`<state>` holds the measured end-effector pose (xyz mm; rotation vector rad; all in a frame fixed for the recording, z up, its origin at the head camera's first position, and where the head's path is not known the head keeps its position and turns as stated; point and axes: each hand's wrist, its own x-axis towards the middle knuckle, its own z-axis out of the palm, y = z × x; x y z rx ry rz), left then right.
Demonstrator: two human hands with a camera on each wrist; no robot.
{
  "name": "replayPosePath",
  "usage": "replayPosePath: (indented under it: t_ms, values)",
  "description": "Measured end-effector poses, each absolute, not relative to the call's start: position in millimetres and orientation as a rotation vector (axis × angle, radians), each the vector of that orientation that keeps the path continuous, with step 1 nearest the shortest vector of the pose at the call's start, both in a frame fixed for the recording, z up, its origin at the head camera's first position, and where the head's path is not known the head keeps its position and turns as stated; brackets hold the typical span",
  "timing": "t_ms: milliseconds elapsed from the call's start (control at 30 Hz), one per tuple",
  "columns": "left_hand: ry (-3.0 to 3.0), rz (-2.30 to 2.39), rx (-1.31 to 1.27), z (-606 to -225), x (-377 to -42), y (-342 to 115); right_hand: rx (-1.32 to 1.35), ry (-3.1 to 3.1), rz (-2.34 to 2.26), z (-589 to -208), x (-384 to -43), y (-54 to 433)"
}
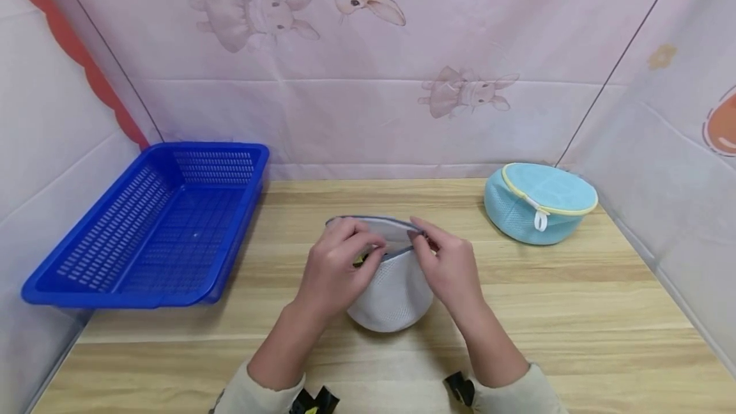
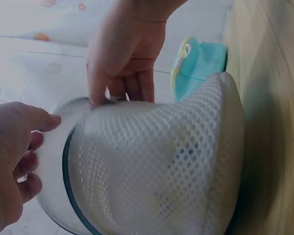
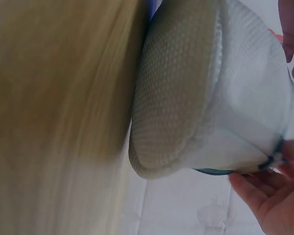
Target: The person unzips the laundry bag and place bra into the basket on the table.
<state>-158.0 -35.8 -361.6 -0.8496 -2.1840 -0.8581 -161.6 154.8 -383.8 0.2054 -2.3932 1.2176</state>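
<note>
A white mesh laundry bag [image 1: 397, 299] with a dark blue zip edge rests on the table, its top partly unzipped. My left hand [image 1: 339, 267] is over the left side of the opening. In the left wrist view its bent fingers overlap the pale lid [image 2: 51, 196], nothing pinched between them. At the right end of the opening, my right hand [image 1: 453, 267] pinches the zip edge between thumb and fingers, as the right wrist view also shows. Something yellow and black [image 1: 361, 260] shows at the opening beside the left fingers. Dark spots show faintly through the mesh.
On the left of the wooden table [image 1: 575, 324] is a blue plastic basket [image 1: 238, 241] with slotted sides. A turquoise mesh bag [image 1: 535, 219] with yellow trim and a white zip pull stands at the back right. Rabbit-printed cloth [image 1: 374, 126] walls the back and sides.
</note>
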Motion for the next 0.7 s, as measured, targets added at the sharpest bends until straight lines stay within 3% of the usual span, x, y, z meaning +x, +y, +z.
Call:
replayPosePath:
  t_ms: [400, 533, 700]
  values:
    - [-2.78, -0.835, -0.816, -368, -158, -37, -0.387, -1.75, 2.446, -382, -172, 162]
    - [-2.961, -0.811, -0.846, -372, -160, -37, -0.36, -1.919, 2.46, -383, -175, 164]
    - [-3.069, -0.733, -0.883, -376, -161, -35, -0.144, -2.43, 2.169, -388, -176, 166]
